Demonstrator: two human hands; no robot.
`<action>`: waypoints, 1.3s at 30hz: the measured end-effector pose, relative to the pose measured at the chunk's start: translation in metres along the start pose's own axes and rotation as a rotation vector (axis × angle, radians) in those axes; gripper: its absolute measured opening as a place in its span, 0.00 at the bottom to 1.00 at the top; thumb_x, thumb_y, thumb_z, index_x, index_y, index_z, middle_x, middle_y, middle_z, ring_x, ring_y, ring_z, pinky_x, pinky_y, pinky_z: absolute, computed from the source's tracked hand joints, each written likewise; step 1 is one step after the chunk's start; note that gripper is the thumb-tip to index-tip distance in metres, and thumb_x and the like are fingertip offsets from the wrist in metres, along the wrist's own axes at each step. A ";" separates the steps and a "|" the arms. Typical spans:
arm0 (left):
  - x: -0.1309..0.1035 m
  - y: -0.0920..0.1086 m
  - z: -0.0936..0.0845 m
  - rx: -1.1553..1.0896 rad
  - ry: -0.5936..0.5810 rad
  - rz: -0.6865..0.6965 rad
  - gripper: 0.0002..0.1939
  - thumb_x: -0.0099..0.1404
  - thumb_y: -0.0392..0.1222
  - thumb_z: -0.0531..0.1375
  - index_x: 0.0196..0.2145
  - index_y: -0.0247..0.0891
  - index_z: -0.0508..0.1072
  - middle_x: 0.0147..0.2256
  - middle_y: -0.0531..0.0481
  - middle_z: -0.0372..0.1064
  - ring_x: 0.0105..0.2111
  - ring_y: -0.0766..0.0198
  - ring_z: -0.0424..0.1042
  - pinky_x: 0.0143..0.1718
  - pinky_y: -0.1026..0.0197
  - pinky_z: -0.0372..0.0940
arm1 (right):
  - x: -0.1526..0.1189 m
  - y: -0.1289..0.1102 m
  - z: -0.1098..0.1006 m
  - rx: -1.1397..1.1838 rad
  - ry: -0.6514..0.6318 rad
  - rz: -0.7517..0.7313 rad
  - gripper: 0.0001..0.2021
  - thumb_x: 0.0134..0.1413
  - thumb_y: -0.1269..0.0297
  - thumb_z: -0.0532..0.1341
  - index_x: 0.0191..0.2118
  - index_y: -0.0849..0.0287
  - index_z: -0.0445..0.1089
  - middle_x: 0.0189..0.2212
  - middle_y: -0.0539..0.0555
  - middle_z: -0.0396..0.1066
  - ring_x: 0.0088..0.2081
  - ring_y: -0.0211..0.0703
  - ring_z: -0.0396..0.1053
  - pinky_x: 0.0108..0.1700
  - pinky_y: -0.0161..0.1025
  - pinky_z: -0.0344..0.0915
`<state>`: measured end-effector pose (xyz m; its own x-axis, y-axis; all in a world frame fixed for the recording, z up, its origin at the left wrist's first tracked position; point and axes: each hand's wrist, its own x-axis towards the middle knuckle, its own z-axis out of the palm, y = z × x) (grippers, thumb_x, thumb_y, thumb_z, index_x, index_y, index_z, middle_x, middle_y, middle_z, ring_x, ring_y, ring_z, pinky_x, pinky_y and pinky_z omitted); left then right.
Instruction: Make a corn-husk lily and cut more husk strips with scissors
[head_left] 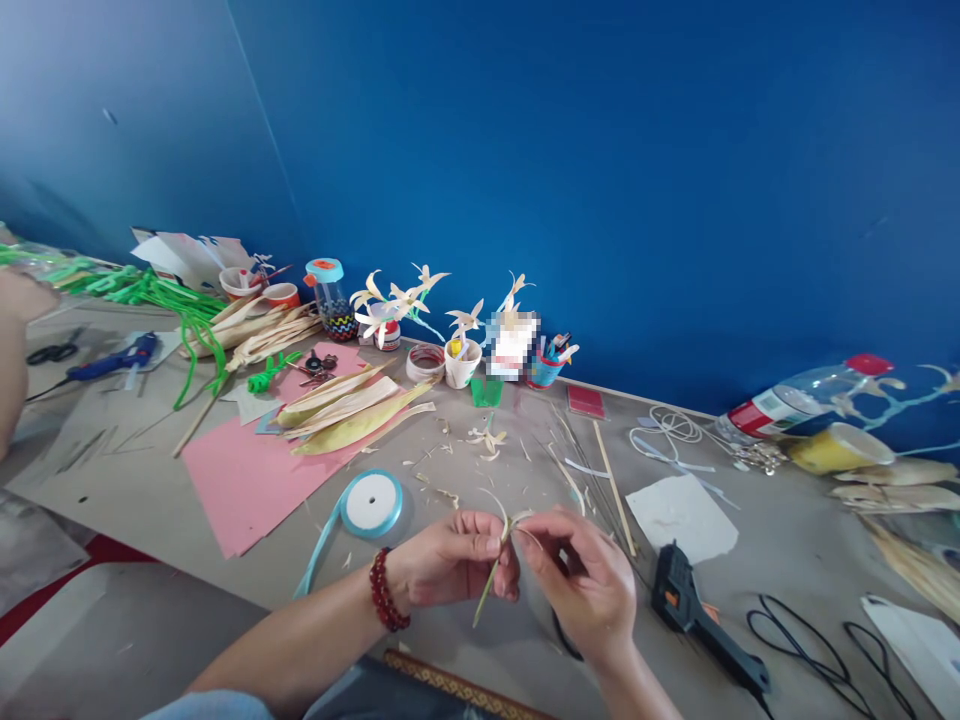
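My left hand point(469, 555), with a dark red bead bracelet point(387, 590) on the wrist, pinches a thin greenish flower stem point(486, 595) that slants down toward me. Pale narrow petals point(495, 503) curl from the stem's top. My right hand point(589, 580) is closed, thumb and fingertips on one of these strip-like petals beside the left fingertips. A roll of light blue ribbon point(372, 503) lies left of my hands. Beyond them rests a small pale husk flower point(489, 438) among scraps. Dried corn husks point(352, 410) lie on pink paper point(255, 480).
A black glue gun point(705, 620) with its cord lies at right, near white paper point(682, 515). Along the blue wall stand husk flowers point(405, 300), a paper cup point(463, 365) and a plastic bottle point(795, 405). Another person's arm point(15, 340) reaches in at left, near a blue glue gun point(112, 362).
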<state>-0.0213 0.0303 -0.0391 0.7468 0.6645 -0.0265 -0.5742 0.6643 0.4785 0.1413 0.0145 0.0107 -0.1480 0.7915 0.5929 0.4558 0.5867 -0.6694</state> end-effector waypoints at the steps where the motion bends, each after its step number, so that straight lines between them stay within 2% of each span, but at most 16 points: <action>1: 0.000 0.000 0.000 0.003 0.003 0.001 0.14 0.55 0.44 0.71 0.27 0.30 0.76 0.21 0.48 0.74 0.24 0.65 0.72 0.34 0.60 0.66 | 0.000 -0.001 0.001 -0.003 0.004 0.012 0.04 0.57 0.69 0.63 0.31 0.55 0.73 0.20 0.46 0.70 0.19 0.35 0.63 0.22 0.32 0.60; 16: 0.001 -0.001 -0.001 0.014 0.025 -0.008 0.15 0.54 0.45 0.72 0.27 0.30 0.76 0.21 0.47 0.74 0.24 0.64 0.73 0.35 0.60 0.65 | -0.004 -0.004 0.003 -0.058 0.026 0.011 0.04 0.56 0.70 0.63 0.32 0.55 0.71 0.20 0.46 0.70 0.20 0.35 0.66 0.24 0.32 0.63; 22: 0.000 -0.001 -0.001 0.015 0.029 -0.002 0.16 0.53 0.46 0.72 0.26 0.30 0.75 0.20 0.47 0.74 0.23 0.63 0.73 0.34 0.60 0.65 | -0.013 0.002 0.010 0.016 0.119 0.092 0.03 0.55 0.67 0.64 0.36 0.56 0.69 0.19 0.46 0.69 0.16 0.33 0.63 0.18 0.30 0.63; 25: 0.000 -0.002 -0.001 0.010 0.023 0.005 0.16 0.53 0.46 0.72 0.27 0.29 0.76 0.20 0.47 0.74 0.23 0.63 0.73 0.34 0.61 0.65 | -0.015 0.002 0.010 0.006 0.138 0.086 0.04 0.55 0.66 0.65 0.35 0.56 0.69 0.19 0.46 0.68 0.16 0.34 0.65 0.18 0.30 0.64; 32: 0.001 -0.001 -0.001 0.002 0.008 0.022 0.14 0.54 0.44 0.72 0.27 0.31 0.75 0.21 0.48 0.75 0.24 0.64 0.74 0.34 0.62 0.65 | -0.008 -0.013 0.006 0.153 0.011 0.015 0.06 0.57 0.74 0.62 0.37 0.56 0.70 0.20 0.45 0.74 0.17 0.33 0.70 0.22 0.28 0.68; 39: 0.000 -0.002 0.000 0.124 0.068 0.141 0.14 0.52 0.44 0.74 0.27 0.32 0.75 0.23 0.49 0.76 0.24 0.65 0.74 0.30 0.65 0.63 | -0.019 -0.011 0.007 0.243 -0.032 0.098 0.05 0.60 0.74 0.59 0.39 0.57 0.70 0.24 0.49 0.73 0.21 0.37 0.72 0.25 0.32 0.70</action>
<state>-0.0206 0.0291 -0.0403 0.6350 0.7725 -0.0083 -0.6229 0.5183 0.5860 0.1335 -0.0054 0.0037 -0.1428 0.8495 0.5079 0.2454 0.5275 -0.8134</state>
